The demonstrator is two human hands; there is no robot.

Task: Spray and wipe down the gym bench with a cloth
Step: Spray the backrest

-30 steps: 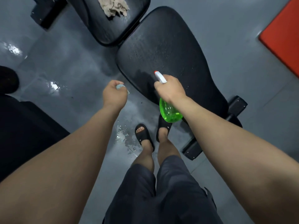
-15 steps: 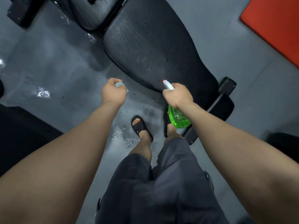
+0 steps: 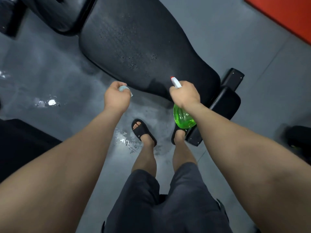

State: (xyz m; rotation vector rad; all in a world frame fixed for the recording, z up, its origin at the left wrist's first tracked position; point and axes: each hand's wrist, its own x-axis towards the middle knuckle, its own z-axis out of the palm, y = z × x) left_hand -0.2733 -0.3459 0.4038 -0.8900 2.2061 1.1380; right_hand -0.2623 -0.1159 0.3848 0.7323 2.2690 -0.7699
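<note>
The black padded gym bench (image 3: pixel 143 47) lies in front of me, its long pad speckled with droplets. My right hand (image 3: pixel 184 95) grips a green spray bottle (image 3: pixel 183 118) by its neck, the white nozzle with a red tip pointing at the pad's near end. My left hand (image 3: pixel 117 98) is curled round a small pale blue-white wad, perhaps a cloth (image 3: pixel 124 89), just off the pad's left edge over the floor. Most of that wad is hidden in the fist.
The bench's second pad (image 3: pixel 55 15) is at the top left. Its black base foot (image 3: pixel 225 100) juts out at the right. The grey floor has wet patches (image 3: pixel 126 140) by my feet in black slides. An orange mat (image 3: pixel 286 14) lies top right; dark equipment (image 3: pixel 20 145) stands left.
The view has shifted down and right along the bench; the beige cloth on the far pad has left the frame. Both hands keep their grips, my right hand now nearer the pad's end.
</note>
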